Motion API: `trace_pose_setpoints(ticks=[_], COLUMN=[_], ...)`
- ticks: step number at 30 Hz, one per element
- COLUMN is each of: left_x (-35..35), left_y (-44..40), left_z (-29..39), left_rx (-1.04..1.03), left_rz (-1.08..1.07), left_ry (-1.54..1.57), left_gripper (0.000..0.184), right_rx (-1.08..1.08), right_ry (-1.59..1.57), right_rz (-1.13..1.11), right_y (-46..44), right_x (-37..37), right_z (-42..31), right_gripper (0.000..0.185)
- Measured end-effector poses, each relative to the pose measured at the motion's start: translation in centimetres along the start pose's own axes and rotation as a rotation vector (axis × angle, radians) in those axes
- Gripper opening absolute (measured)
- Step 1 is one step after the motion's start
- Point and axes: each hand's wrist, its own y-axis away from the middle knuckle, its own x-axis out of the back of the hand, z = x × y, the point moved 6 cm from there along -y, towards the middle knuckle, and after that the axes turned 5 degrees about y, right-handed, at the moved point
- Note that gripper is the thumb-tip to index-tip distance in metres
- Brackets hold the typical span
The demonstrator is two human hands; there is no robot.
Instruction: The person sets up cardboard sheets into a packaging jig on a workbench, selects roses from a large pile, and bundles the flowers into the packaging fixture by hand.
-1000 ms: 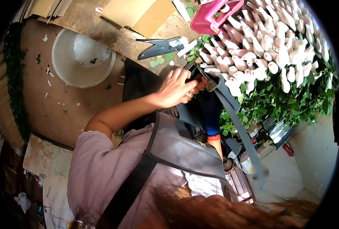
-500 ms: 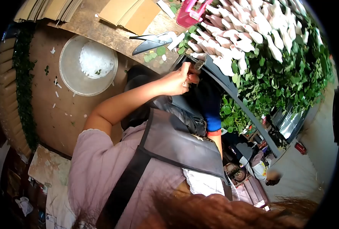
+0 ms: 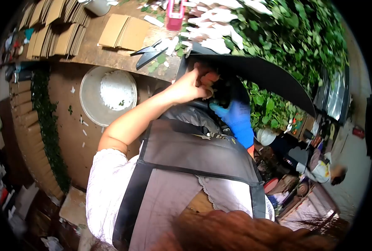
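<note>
My left hand [image 3: 199, 83], bare, reaches under a curved black sheet [image 3: 274, 75] with its fingers curled together in shade. What they pinch, if anything, I cannot make out. A blue glove covers my right hand [image 3: 235, 112], which is close by on the right, below the sheet and smeared by motion. Its thumb shows against the dark space between the hands; its other fingers are hidden. Leafy stems [image 3: 269, 106] show behind the glove. Just above the sheet lie flower heads in white net sleeves [image 3: 215, 19].
On the wooden table [image 3: 96, 35] are dark-handled scissors [image 3: 150, 53], brown cardboard pieces [image 3: 125, 32] and a pink plastic holder [image 3: 175, 16]. A white tub [image 3: 86, 98] with white scraps stands on the floor at left. Another person [image 3: 320, 169] is farther off at right.
The black sheet, seen nearly edge-on before, now spreads in a broad curve over my hands. My gloved hand has come out of shadow into light. The whole view has shifted.
</note>
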Motion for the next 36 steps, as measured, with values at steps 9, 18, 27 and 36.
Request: trace_pose_setpoints(ticks=[9,18,27,36], left_x=[-10.5,-12.2,-12.0,-7.1], left_y=[4.3,4.3,4.6,3.2], left_z=[4.2,4.3,4.0,3.8], left_rx=[-0.011,-0.085,-0.084,-0.254], left_rz=[-0.385,-0.425,-0.396,-0.145], left_ry=[0.107,0.154,0.214,-0.467], left_gripper=[0.082,0.090,0.091,0.048], right_rx=[-0.328,-0.107,-0.125,-0.009], right_ry=[-0.845,-0.478,-0.544,-0.263], right_rz=[0.216,0.488,0.351,0.462], right_y=[4.5,5.7,5.6,7.0], right_x=[-1.4,3.0,2.1,1.3], right_z=[3.4,2.6,2.4,2.9], right_gripper=[0.020,0.033,0.026,0.036])
